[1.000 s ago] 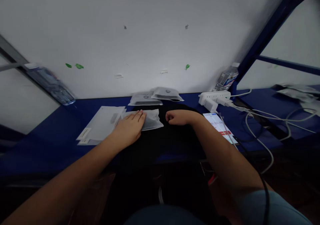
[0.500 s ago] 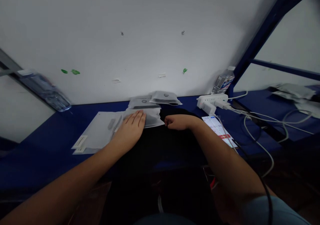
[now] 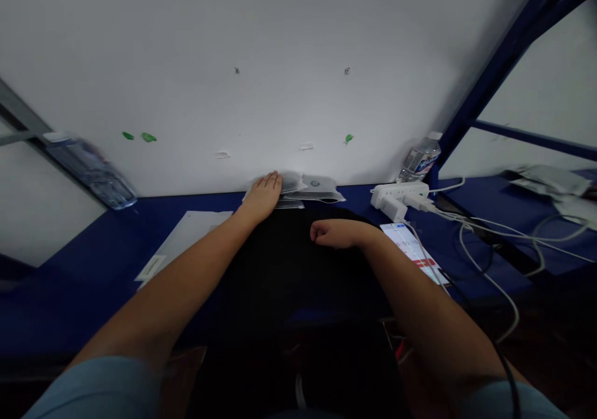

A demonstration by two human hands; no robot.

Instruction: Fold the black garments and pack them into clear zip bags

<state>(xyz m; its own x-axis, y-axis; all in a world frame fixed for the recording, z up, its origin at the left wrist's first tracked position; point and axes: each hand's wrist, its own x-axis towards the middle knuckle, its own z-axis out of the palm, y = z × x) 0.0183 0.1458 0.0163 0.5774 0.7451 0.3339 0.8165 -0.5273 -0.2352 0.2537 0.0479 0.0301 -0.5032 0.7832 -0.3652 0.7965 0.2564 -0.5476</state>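
My left hand (image 3: 263, 196) lies flat, fingers stretched out, over translucent plastic bags (image 3: 290, 183) at the back of the blue desk. It presses on them close to the wall. Beside it on the right lies another frosted bag (image 3: 321, 187) with a round dark mark. Black cloth (image 3: 280, 263) spreads across the desk in front of me and hangs toward my lap. Resting on this cloth, my right hand (image 3: 331, 232) is curled closed; its fingertips are tucked under, and what they hold, if anything, is hidden.
Flat bags (image 3: 191, 232) with a label lie under my left forearm. At right are a phone (image 3: 413, 251), a white power strip (image 3: 398, 194) with cables, and a bottle (image 3: 420, 156). Another bottle (image 3: 93, 170) leans at left. A white wall (image 3: 289, 108) rises behind the desk.
My left hand has moved forward, away from me, with the bag under it, onto the bags at the wall. My right hand stays closed on the black cloth in nearly the same place.
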